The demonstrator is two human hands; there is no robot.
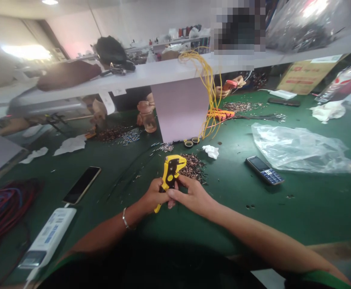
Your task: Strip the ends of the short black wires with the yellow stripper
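Observation:
A yellow and black wire stripper (171, 174) is held upright in front of me, over the green table. My left hand (156, 196) is wrapped round its handles, with a bracelet on the wrist. My right hand (193, 194) is closed beside the tool, thumb and fingers together near its lower jaw; whatever it pinches is too small to make out. Just behind the tool lies a pile of short cut wire pieces (193, 166). A crumpled white tissue (211, 151) and black tape rolls (189, 143) are beyond it.
A phone (82, 185), a power strip (49, 237) and coiled red and blue wires (7, 208) are at left. On the right lie a keypad phone (264, 170) and a plastic bag (298, 148). Yellow wires (207, 76) hang from the shelf; another person's hands (231, 86) work behind.

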